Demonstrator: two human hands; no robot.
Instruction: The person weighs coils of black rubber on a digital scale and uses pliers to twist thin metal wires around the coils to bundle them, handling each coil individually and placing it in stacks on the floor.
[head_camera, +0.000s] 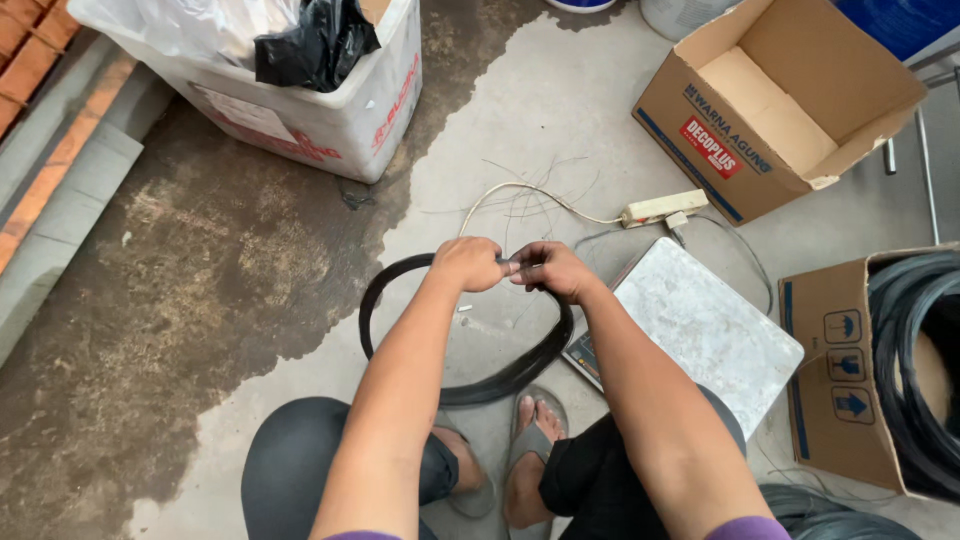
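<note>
Black wire coil (455, 385) sits on the concrete floor (200, 300) just beyond the feet, left hand (468, 263) and right hand (548, 268) both clamped on its far edge, looks like mid-binding, next needs a tight twist there

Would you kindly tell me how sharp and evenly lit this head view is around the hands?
Head view: soft, even daylight with no hard shadows or glare; left hand, right hand and black wire coil are sharp; the floor's dark patch looks like a damp stain, not shadow; edges bow slightly.
</note>
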